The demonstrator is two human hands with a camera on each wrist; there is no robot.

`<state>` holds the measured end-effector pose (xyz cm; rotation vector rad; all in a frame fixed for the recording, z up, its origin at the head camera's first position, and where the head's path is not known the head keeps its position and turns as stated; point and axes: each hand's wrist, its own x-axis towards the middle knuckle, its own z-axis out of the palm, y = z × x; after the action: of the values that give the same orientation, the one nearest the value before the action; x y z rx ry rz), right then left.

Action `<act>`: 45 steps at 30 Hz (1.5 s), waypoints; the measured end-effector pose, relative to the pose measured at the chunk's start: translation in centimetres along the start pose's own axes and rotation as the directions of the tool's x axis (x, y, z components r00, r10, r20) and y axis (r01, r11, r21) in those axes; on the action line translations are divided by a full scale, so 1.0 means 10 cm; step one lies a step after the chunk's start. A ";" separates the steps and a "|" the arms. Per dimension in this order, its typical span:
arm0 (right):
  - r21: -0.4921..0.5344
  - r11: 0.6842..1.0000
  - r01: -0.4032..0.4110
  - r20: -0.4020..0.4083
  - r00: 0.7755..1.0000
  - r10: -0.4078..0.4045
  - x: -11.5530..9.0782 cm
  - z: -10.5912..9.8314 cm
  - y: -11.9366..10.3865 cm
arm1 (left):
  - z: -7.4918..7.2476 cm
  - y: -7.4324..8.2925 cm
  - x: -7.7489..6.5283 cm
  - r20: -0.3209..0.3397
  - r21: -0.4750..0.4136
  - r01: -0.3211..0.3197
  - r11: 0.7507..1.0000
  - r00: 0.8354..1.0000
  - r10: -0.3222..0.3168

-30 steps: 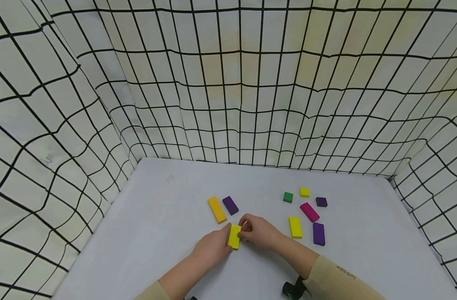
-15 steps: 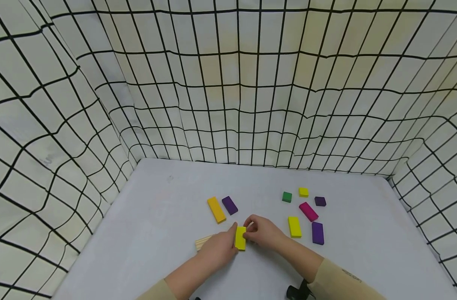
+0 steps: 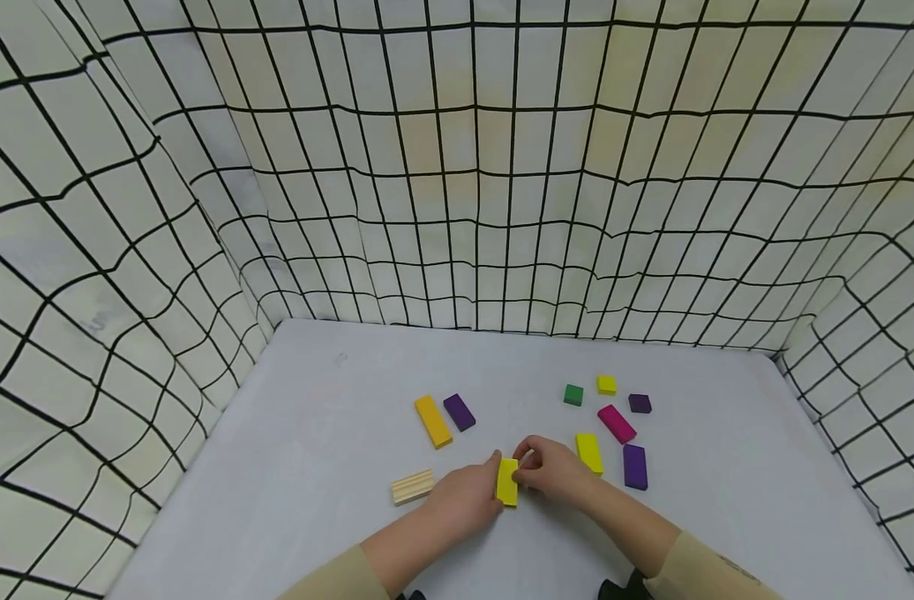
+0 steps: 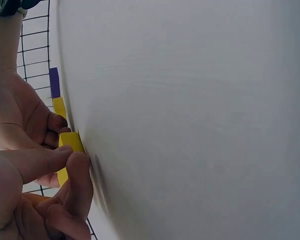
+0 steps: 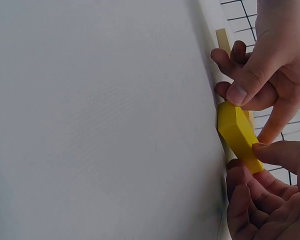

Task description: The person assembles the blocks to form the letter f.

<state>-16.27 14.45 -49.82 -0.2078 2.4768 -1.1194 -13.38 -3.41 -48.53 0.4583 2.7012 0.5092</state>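
A yellow rectangular block [image 3: 507, 482] is held between both hands low over the near middle of the white table. My left hand [image 3: 466, 500] grips it from the left, with its thumb and fingers at the block's ends. From the other side, my right hand [image 3: 552, 472] pinches the block's right edge; its thumb lies on the yellow face in the right wrist view. Just left of the left hand lies a ribbed, light wooden block [image 3: 412, 487]. Beyond the right hand, a second yellow block [image 3: 589, 454] is partly covered by that hand.
Farther left lie an orange block [image 3: 433, 421] and a purple block [image 3: 460, 412]. At right are a purple block [image 3: 635, 467], a pink block [image 3: 617, 424], a green cube [image 3: 573, 395], a yellow cube [image 3: 606, 385] and a dark purple block [image 3: 640, 403]. Black netting [image 3: 494, 221] surrounds the table.
Both hands have moved right together with the yellow block between them. The ribbed wooden block, mostly hidden behind the left hand before, now shows.
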 end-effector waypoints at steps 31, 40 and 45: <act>-0.063 0.993 0.099 0.077 0.993 -0.094 -0.16 -0.11 0.20 | -0.01 0.03 -0.03 0.057 0.006 -0.016 1.000 0.998 0.016; -0.087 0.990 0.110 0.119 0.988 -0.099 -0.17 -0.11 0.20 | -0.01 -0.01 -0.02 0.070 0.004 -0.034 0.999 0.997 0.034; -0.088 0.990 0.108 0.112 0.989 -0.098 -0.18 -0.10 0.23 | -0.01 -0.03 -0.01 0.076 -0.009 -0.032 0.999 0.997 0.032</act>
<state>-15.00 17.16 -50.37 -0.4176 2.4484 -1.0057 -13.40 -3.69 -48.54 0.5092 2.6215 0.5007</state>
